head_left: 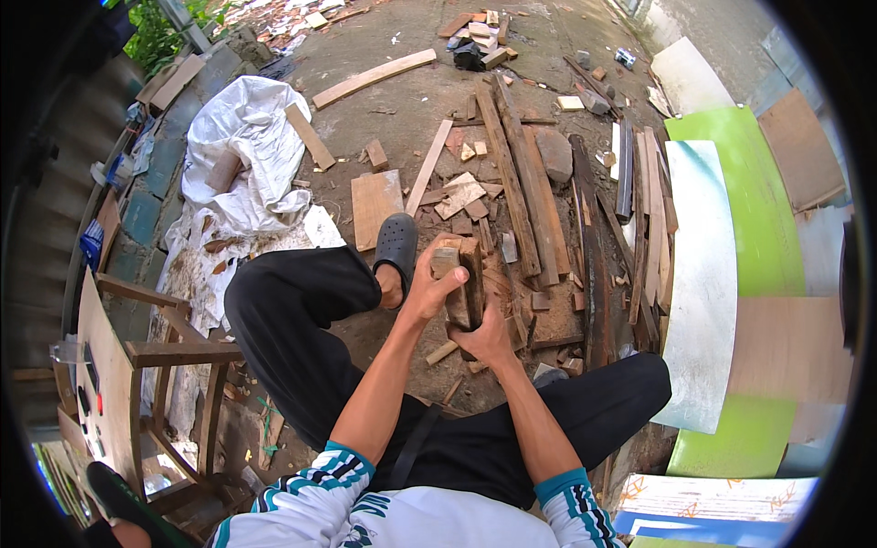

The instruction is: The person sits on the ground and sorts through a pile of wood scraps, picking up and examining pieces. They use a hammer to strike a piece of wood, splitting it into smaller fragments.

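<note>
Between my knees, wooden blocks (473,274) are held upright against each other, their weathered brown faces showing. My left hand (429,288) wraps round their left side, thumb across the front. Lower down, my right hand (489,340) grips the right side near the bottom. Parts of the blocks are hidden by my fingers, so I cannot tell exactly how many pieces there are. Just left of them is my foot in a grey clog (396,245), beside a flat square board (375,205). Small wood offcuts (461,196) lie scattered on the ground beyond my hands.
Long timber beams (509,173) lie ahead, with dark planks (594,265) to the right. White and green sheets (702,283) line the right side. A white sack (247,119) lies at left, above a wooden frame (183,353). Another foot in a dark shoe (128,507) shows lower left.
</note>
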The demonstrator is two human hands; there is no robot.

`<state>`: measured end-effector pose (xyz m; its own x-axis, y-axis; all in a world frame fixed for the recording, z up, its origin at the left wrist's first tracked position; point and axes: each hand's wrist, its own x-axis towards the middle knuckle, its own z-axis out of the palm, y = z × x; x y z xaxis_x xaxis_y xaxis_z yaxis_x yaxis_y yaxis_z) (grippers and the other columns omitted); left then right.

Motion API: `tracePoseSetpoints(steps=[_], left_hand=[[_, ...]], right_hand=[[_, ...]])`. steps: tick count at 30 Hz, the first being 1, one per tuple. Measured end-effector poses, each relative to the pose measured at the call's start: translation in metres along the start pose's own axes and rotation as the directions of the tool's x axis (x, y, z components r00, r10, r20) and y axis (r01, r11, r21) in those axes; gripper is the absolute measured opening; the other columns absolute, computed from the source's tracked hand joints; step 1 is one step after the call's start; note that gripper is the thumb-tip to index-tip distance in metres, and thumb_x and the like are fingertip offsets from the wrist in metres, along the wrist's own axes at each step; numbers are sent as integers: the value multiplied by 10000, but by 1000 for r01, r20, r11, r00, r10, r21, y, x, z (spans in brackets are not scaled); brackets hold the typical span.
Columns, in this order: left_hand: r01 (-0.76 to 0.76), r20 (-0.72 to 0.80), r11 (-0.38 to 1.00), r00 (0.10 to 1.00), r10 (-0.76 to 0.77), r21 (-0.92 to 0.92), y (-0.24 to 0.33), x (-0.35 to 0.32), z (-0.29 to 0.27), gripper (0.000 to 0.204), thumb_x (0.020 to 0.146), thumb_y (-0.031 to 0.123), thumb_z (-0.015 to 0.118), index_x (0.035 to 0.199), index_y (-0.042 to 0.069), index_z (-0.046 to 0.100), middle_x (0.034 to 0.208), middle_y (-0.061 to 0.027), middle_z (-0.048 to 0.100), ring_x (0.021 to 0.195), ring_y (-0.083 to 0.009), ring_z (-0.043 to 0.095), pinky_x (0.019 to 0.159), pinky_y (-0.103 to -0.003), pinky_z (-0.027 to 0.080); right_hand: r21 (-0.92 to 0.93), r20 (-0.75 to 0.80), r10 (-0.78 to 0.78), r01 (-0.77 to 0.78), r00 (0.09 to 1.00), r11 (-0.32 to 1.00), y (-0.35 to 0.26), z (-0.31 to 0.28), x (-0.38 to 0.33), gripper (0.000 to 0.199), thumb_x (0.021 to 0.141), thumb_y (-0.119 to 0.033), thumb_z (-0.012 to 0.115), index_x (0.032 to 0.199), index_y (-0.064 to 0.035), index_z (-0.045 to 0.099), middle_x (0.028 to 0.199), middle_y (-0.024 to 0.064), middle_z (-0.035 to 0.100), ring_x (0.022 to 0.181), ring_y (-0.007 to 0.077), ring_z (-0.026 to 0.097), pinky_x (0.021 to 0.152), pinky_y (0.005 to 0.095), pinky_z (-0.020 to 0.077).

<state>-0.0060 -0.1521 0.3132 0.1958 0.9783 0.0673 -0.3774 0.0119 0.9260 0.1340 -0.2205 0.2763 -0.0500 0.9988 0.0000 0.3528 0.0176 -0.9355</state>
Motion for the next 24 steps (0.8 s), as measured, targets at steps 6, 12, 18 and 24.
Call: tracePoseSetpoints(steps=[6,12,18,24], left_hand=[[89,-330,995,941,-68,51,-4,-10,-18,481,840,430,769,1066,40,600,901,-26,610,849,-123,572,753,-313,462],[102,-460,995,884,-84,14,-17,-13,-22,496,851,427,769,1085,19,614,970,-41,629,867,-125,571,776,-311,458],[74,-416,997,907,-64,7,-40,-10,-25,621,816,442,805,1179,-9,583,1037,-74,636,943,-160,599,840,-335,489],[62,-226,998,973,-53,32,-18,-13,0,710,758,351,869,1261,11,501,1054,-105,643,1000,-182,620,887,-347,508]], right_hand=[[18,95,-74,73,993,997,0,15,0,710,814,-351,753,1329,28,445,1085,239,656,1042,380,649,896,421,497],[26,76,60,-62,995,998,2,22,-8,732,978,-612,458,1332,29,475,1085,256,655,1057,389,638,893,430,479],[9,64,68,-69,996,998,6,13,-10,711,1002,-589,412,1352,26,481,1124,266,646,1068,398,634,907,445,477],[-5,-32,-32,32,999,999,10,5,-15,691,1026,-544,380,1384,44,446,1232,283,591,1149,412,593,961,450,458]])
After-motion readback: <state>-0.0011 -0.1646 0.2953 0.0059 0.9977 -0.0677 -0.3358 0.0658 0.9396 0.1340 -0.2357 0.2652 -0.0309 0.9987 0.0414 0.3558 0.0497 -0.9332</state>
